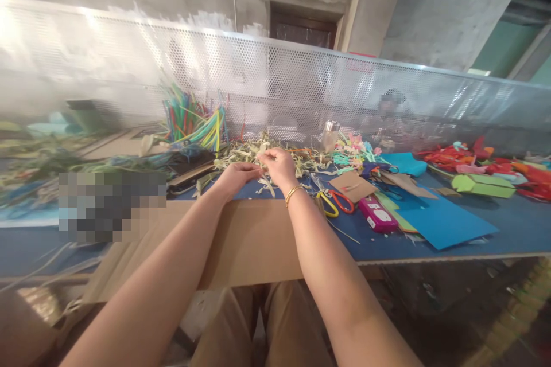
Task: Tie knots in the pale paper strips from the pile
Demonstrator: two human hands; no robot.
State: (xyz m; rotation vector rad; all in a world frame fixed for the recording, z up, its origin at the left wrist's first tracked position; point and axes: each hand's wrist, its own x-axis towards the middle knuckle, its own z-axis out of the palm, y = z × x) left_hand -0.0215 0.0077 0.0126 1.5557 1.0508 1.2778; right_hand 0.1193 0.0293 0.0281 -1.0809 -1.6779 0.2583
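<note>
My left hand [239,179] and my right hand [278,164] meet above the back edge of a brown cardboard sheet [258,235]. The fingers of both are pinched together, and a small pale strip shows at my right fingertips. What my left fingers hold is too small to make out. Just behind my hands lies a pile of pale green, curled strips [241,155]. A gold bracelet circles my right wrist.
Yellow and red-handled scissors [342,202], a magenta box [377,214] and blue sheets [447,219] lie right. Colourful stems [193,120] stand back left. A perforated metal screen [301,80] runs behind the table. Red pieces [451,156] lie far right.
</note>
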